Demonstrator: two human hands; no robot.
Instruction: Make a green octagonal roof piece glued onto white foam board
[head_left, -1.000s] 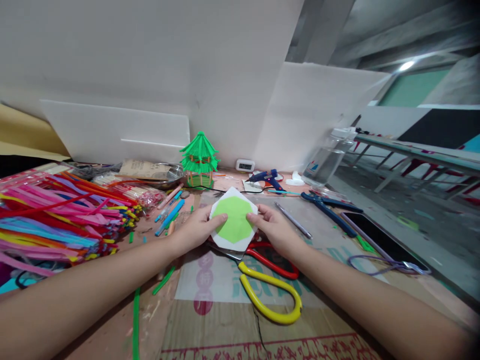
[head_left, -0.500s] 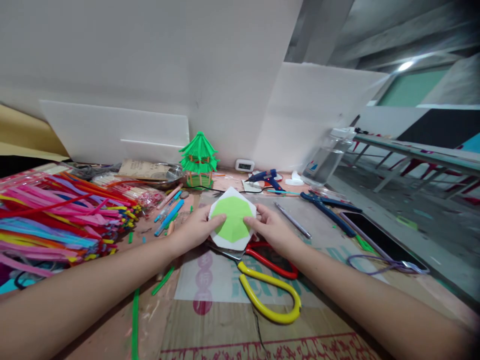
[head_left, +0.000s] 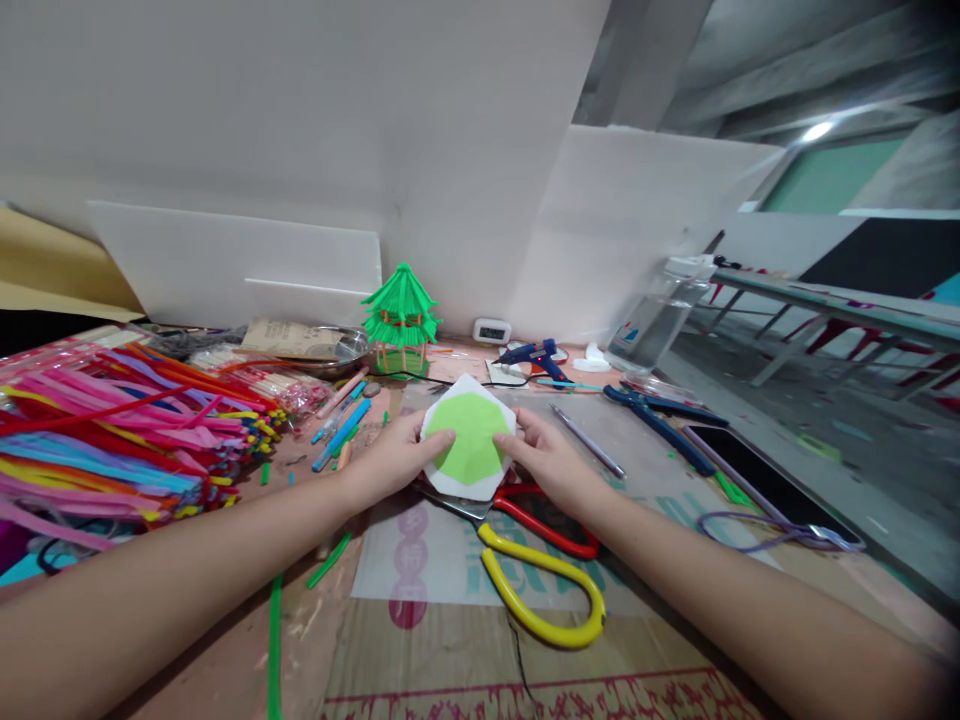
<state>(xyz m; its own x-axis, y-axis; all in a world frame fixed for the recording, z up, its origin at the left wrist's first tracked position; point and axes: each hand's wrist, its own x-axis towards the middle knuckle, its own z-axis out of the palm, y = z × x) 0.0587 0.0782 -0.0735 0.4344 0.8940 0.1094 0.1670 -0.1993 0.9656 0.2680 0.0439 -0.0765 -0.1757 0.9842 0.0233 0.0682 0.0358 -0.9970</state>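
Observation:
Between my two hands is a white hexagonal piece (head_left: pixel 468 384) with a lime-green sheet (head_left: pixel 469 435) on its face. My left hand (head_left: pixel 405 450) is closed on its left edge, thumb on the green, fingers behind. On the right edge, my right hand (head_left: pixel 545 452) grips it the same way. Just below the piece lies a pair of scissors with one red handle and one yellow handle (head_left: pixel 544 580); its blades are partly hidden under the held piece. A small green two-tiered pavilion model (head_left: pixel 401 315) stands behind, near the wall.
Colourful pipe cleaners (head_left: pixel 120 430) are heaped at left. Blue markers (head_left: pixel 341 435) lie beside my left hand. At the back are a small digital clock (head_left: pixel 492 330) and a blue glue gun (head_left: pixel 531 355). A pen (head_left: pixel 589 440), pliers (head_left: pixel 660 420), phone (head_left: pixel 769 480) and water bottle (head_left: pixel 660 315) are at right.
Almost nothing differs. The whole view has shifted slightly, and both hands keep their hold on the hexagonal piece, which is tilted a touch differently.

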